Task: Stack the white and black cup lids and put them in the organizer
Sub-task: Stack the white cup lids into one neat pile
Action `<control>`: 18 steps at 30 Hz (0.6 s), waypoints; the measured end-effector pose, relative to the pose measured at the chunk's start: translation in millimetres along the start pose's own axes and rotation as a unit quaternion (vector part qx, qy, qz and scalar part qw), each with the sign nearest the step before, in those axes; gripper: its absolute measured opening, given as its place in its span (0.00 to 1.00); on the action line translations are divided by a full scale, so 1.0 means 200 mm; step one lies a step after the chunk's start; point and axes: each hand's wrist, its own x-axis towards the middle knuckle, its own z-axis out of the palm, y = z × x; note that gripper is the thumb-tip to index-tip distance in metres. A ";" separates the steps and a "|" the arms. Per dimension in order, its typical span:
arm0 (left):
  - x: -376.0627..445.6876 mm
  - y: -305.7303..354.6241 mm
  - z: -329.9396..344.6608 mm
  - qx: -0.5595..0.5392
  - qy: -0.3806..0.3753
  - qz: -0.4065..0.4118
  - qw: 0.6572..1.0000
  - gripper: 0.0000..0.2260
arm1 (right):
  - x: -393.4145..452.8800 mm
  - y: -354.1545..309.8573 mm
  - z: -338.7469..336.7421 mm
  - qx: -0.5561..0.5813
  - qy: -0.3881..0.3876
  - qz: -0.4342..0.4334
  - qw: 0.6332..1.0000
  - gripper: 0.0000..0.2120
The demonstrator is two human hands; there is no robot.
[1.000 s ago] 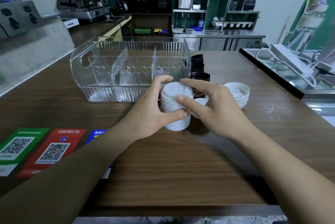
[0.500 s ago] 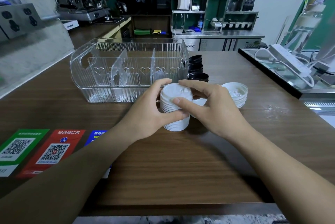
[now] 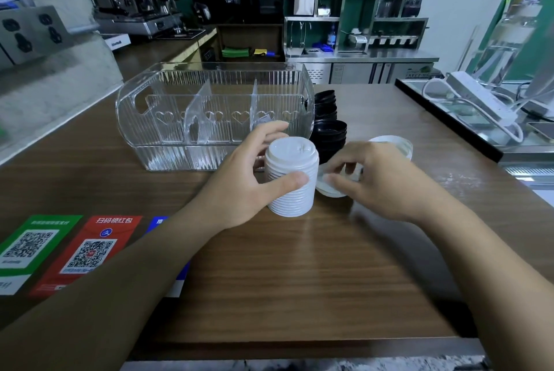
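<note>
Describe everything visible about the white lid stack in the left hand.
The white lid stack is a tall upright column of nested, plastic-looking cup lids with ribbed rims; the top lid shows a sip tab. It stands on the wooden counter before the clear organizer. The left hand grips it, thumb across the front, fingers behind.

Two bare forearms, no sleeves visible up to the frame's lower edge. Left hand (image 3: 239, 181) and right hand (image 3: 380, 181) both ungloved. No rings on the fingers (image 3: 338, 183), no watch or band behind them at either wrist. Nails short and unpainted
</note>
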 end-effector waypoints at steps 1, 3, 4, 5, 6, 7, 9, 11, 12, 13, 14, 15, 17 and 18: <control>0.00 0.00 0.00 -0.004 0.001 0.006 1.000 0.37 | 0.00 0.01 0.01 -0.006 -0.019 -0.003 1.000 0.04; 0.00 0.00 0.00 -0.003 -0.003 0.018 1.000 0.32 | 0.00 0.01 0.03 -0.019 -0.035 -0.014 0.999 0.07; 0.00 -0.01 0.00 0.002 -0.006 0.024 1.000 0.30 | 0.00 0.01 0.04 -0.034 -0.035 -0.022 0.999 0.08; 0.00 -0.01 0.00 0.006 -0.009 0.028 1.000 0.30 | 0.00 0.00 0.05 -0.049 -0.032 -0.025 0.998 0.08; 0.00 -0.02 0.00 0.009 -0.010 0.029 0.999 0.30 | 0.00 0.00 0.05 -0.058 -0.025 -0.024 0.998 0.07; 0.00 -0.02 0.00 0.011 -0.010 0.029 0.999 0.30 | 0.00 0.01 0.05 -0.062 -0.018 -0.021 0.998 0.06; 0.00 -0.02 0.01 0.009 -0.006 0.028 1.000 0.29 | 0.01 0.01 0.05 -0.059 -0.009 -0.009 0.998 0.07; 0.00 -0.02 0.00 0.008 -0.003 0.029 1.000 0.29 | 0.01 0.01 0.05 -0.048 -0.004 0.000 0.999 0.09; 0.01 -0.02 0.00 0.008 -0.003 0.030 1.000 0.29 | 0.01 0.01 0.05 -0.045 -0.003 0.001 0.999 0.10; 0.01 -0.03 0.00 0.008 -0.003 0.031 0.999 0.29 | 0.01 0.01 0.05 -0.044 -0.003 0.002 0.999 0.11; 0.01 -0.03 0.00 0.008 -0.003 0.031 0.999 0.29 | 0.01 0.01 0.05 -0.045 -0.002 0.003 0.999 0.10; 0.01 -0.03 0.00 0.007 -0.004 0.030 1.000 0.29 | 0.01 0.00 0.05 -0.046 0.002 0.003 0.999 0.10; 0.01 -0.03 0.00 0.006 -0.005 0.027 1.000 0.28 | 0.01 -0.01 0.05 -0.039 0.017 0.003 0.999 0.08; 0.01 -0.03 0.00 0.005 -0.006 0.026 1.000 0.28 | 0.01 -0.01 0.05 -0.032 0.032 0.001 0.999 0.08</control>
